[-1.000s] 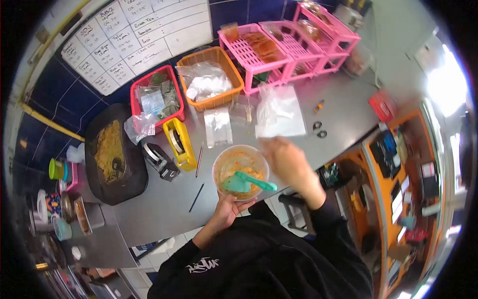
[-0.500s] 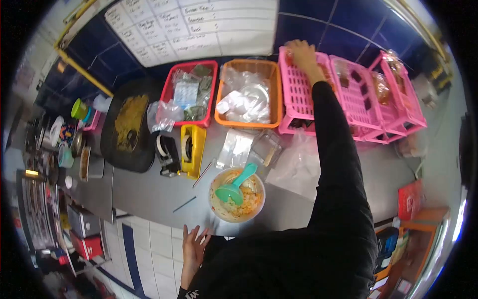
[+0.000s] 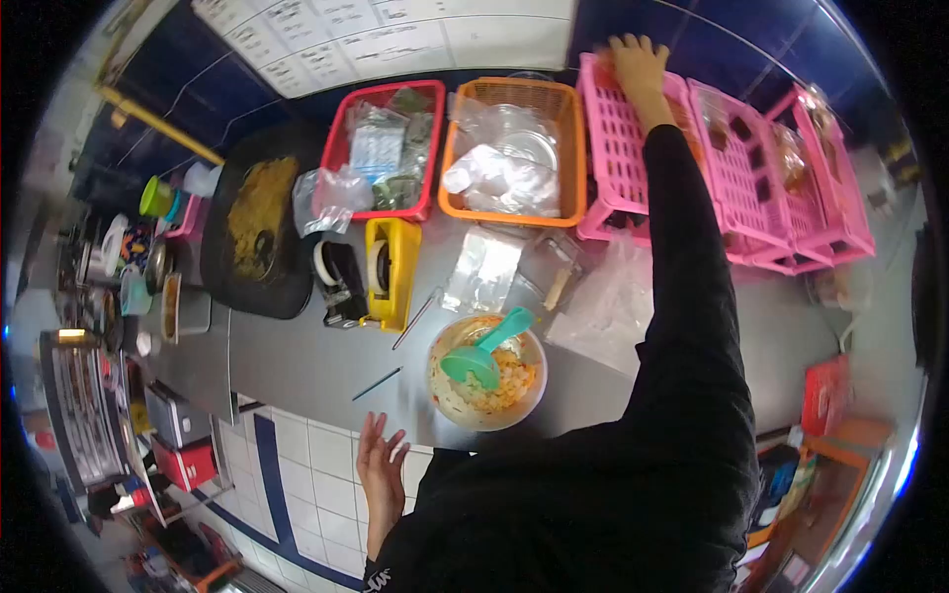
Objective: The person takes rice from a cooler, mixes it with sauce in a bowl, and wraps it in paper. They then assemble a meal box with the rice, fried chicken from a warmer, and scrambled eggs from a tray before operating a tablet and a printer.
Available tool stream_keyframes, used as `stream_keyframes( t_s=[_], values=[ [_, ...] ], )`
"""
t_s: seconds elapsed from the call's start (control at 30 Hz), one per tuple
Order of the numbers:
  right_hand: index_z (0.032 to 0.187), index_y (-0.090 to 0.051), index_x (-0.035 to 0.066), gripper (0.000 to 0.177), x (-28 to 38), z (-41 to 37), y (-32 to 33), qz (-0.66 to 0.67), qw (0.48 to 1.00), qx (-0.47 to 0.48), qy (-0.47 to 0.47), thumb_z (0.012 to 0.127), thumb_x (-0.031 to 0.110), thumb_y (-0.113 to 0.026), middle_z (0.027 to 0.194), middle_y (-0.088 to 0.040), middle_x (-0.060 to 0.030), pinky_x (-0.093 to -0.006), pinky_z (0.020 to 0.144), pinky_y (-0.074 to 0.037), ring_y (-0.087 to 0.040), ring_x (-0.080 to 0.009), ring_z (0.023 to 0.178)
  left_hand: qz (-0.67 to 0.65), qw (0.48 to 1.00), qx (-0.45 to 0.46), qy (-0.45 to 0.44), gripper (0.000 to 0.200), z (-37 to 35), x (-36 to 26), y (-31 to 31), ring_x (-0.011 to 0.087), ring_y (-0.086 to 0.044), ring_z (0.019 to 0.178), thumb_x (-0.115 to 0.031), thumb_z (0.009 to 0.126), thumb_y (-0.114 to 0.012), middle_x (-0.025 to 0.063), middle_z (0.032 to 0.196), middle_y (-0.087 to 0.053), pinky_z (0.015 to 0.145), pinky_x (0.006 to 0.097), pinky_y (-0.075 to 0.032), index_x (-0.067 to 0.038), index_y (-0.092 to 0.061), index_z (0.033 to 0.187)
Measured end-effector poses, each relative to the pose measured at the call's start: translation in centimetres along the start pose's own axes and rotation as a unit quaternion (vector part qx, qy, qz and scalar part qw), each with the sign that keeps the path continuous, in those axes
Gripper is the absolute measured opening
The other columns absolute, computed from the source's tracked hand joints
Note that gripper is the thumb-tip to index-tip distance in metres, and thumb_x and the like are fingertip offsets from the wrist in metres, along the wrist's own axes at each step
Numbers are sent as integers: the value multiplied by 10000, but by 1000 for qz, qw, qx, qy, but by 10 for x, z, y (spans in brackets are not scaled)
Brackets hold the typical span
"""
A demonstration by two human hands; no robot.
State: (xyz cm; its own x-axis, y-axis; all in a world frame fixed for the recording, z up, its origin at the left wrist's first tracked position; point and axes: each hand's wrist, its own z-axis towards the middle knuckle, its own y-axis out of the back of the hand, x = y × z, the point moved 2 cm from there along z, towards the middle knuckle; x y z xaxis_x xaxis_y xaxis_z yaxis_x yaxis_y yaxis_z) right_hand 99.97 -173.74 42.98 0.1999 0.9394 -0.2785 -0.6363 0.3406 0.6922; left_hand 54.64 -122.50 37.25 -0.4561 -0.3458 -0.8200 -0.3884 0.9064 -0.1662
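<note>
My right hand point(image 3: 641, 77) reaches over the back part of a pink slotted basket point(image 3: 615, 138), its fingers apart. Beside its palm is something reddish point(image 3: 606, 71), partly covered, and I cannot make out what it is. My left hand point(image 3: 382, 472) is raised in front of the counter edge, fingers spread, holding nothing. Close to it stands a white bowl point(image 3: 436, 390) with an orange and pale chopped mixture point(image 3: 509, 383). A green ladle-like scoop point(image 3: 470, 366) rests in the bowl, its handle over the far rim.
On the steel counter point(image 3: 287, 361) are a yellow tape dispenser point(image 3: 397, 287), a black one point(image 3: 341, 282), clear plastic bags point(image 3: 603, 301) and a thin pen-like stick point(image 3: 377, 383). Behind stand a red basket point(image 3: 433, 148), an orange basket point(image 3: 575, 158) and a black pan point(image 3: 222, 237) of yellowish food.
The camera view has shifted, so the counter appears higher and a little further right. My right hand has edged slightly right over the pink basket. My left hand stays spread.
</note>
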Motion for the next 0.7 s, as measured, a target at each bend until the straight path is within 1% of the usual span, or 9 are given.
stream_keyframes(
  t_s=[0.13, 0.23, 0.3, 0.4, 0.47, 0.53, 0.57, 0.6, 0.7],
  values=[
    [897, -579, 167, 166, 14, -22, 88, 58, 974, -207, -71, 733, 181, -600, 794, -593, 0, -419, 727, -373, -566, -220, 786, 25, 987, 1, -160, 540, 2, -24, -22, 203, -508, 1069, -213, 902, -537, 95, 1406, -409, 946, 374, -388, -100, -360, 1400],
    [881, -601, 81, 208, 67, -84, 206, 289, 903, -316, -35, 690, -2, -592, 708, -537, -63, -403, 696, -368, -531, -259, 692, 22, 967, 106, -231, 608, 16, -39, -48, 220, -496, 1091, -248, 904, -538, 146, 1423, -353, 960, 382, -378, -83, -278, 1429],
    [959, -606, 46, 266, 108, -141, 294, 333, 921, -198, -39, 703, -15, -561, 733, -505, -69, -412, 757, -388, -526, -248, 693, 11, 948, 202, -246, 732, 21, -51, -79, 267, -464, 1172, -356, 893, -561, 186, 1440, -293, 1015, 424, -346, -85, -180, 1456],
    [1020, -570, 36, 333, 161, -212, 366, 479, 877, -30, -10, 695, 85, -620, 787, -510, -35, -440, 890, -381, -576, -189, 731, -183, 886, 418, -83, 753, 22, -47, -106, 297, -430, 1231, -379, 892, -564, 178, 1443, -290, 1034, 449, -351, -93, -160, 1459],
    [996, -575, 59, 273, 178, -249, 386, 581, 805, 119, -1, 738, 113, -647, 900, -584, -67, -434, 876, -400, -604, -225, 833, -156, 913, 378, -16, 719, 20, -26, -103, 271, -448, 1217, -393, 890, -576, 142, 1389, -374, 992, 396, -408, -102, -223, 1444],
    [997, -564, 28, 251, 164, -271, 387, 692, 704, 157, -44, 753, 41, -623, 918, -601, -96, -403, 818, -447, -610, -266, 813, -57, 928, 368, 6, 704, 24, -7, -94, 215, -508, 1132, -402, 887, -586, 117, 1341, -428, 926, 324, -458, -99, -260, 1433],
    [1008, -558, 11, 265, 145, -284, 374, 680, 707, 171, -98, 747, -2, -603, 914, -602, -114, -387, 783, -466, -607, -291, 803, -198, 862, 440, 153, 636, 33, 7, -83, 120, -531, 959, -347, 913, -570, 97, 1273, -471, 831, 249, -464, -80, -293, 1419],
    [1020, -552, -7, 282, 119, -300, 353, 663, 710, 183, -151, 741, -44, -582, 909, -604, -132, -370, 748, -485, -603, -315, 793, -227, 849, 435, 196, 617, 28, 9, -86, 106, -521, 915, -308, 921, -564, 97, 1265, -474, 792, 236, -459, -76, -286, 1422],
    [996, -532, 8, 326, 41, -376, 288, 377, 870, 204, -245, 708, -123, -451, 959, -590, -180, -414, 775, -489, -585, -375, 923, -325, 773, 438, 324, 570, 8, 6, -103, 90, -524, 823, -178, 942, -539, 97, 1239, -479, 737, 213, -482, -68, -264, 1429]
  ],
)
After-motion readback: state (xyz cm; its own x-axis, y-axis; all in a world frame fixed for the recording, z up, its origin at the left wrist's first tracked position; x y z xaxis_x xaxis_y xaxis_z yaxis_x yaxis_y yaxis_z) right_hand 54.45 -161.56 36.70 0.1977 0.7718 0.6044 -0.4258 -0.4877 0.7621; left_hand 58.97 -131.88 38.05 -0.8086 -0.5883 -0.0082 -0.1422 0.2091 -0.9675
